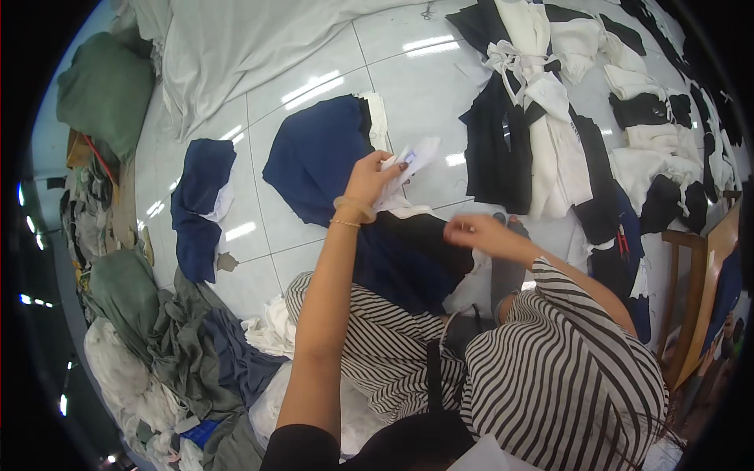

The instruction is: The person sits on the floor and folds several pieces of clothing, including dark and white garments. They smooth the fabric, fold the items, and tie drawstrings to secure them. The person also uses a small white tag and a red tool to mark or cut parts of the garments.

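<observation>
Clearly the small white paper tag (pixel 416 157) was the thing in hand: a thin, flat slip, pale with a faint bluish mark near one end, tilted upward to the right over the glossy white tiled floor (pixel 424 86). The left hand (pixel 371 177) pinched its lower end between fingertips, the wrist wearing a pale bangle and a thin gold bracelet (pixel 344 224), so the tag stood just above and to the right of that hand. Beneath and to the left of it lay a dark navy cut fabric piece (pixel 314 157), spread flat on the tiles with a strip of white cloth along its right edge. The right hand (pixel 471 233) was lower and to the right, well apart from the tag, its fingers curled together at the edge of a very dark navy fabric piece (pixel 408 259) lying across the striped lap; whether it actually gripped that cloth or something small could not be told. Beyond, toward the upper right, a heap of black and white fabric pieces (pixel 550 118) sprawled over the floor, and another small navy piece (pixel 200 204) lay to the left.
</observation>
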Motion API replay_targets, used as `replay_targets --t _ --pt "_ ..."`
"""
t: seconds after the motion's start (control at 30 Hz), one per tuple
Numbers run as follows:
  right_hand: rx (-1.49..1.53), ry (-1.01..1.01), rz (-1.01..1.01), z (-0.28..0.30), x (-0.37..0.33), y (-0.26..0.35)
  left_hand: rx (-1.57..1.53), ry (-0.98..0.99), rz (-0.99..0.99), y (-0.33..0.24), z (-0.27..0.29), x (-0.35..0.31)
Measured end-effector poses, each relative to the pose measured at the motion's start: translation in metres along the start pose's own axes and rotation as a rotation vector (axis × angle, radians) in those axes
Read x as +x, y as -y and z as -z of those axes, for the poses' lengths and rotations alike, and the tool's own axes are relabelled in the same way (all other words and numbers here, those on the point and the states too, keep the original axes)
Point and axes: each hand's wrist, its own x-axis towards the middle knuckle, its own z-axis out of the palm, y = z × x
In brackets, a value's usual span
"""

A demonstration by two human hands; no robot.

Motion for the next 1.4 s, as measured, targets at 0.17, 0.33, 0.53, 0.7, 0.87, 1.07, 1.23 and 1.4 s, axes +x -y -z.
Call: replay_targets --t 0.17,0.33,0.53,0.7,0.87,1.07,1.23,1.4 --pt "0.680 -0.173 -0.178 0.018 0.050 0.060 -0.524 -0.016 -0.087 0.017 0.002 -0.021" --pt "0.609 -0.172 -0.086 0.010 0.080 0.059 -0.685 -0.049 -0.223 0.031 -0.003 -0.034" --pt "0.845 -0.175 0.136 0.010 0.073 0.038 -0.789 -0.264 -0.257 0.029 0.001 -0.050" --pt "0.858 -0.167 0.111 0.025 0.054 0.060 -0.635 -0.184 -0.318 0.009 -0.010 -0.064" --pt "0.746 -0.268 0.059 0.026 0.046 0.077 -0.248 -0.284 -0.469 0.008 -0.014 -0.062" --pt "0.555 -0.559 -0.180 0.036 0.042 0.046 -0.191 -0.931 -0.456 0.029 0.043 -0.056" --pt "-0.023 -0.552 -0.158 0.017 0.029 0.022 -0.016 -1.024 -0.003 0.098 0.042 -0.086" --pt "-0.288 -0.264 0.040 -0.013 0.014 0.003 -0.043 -0.789 0.230 0.128 -0.008 -0.100"
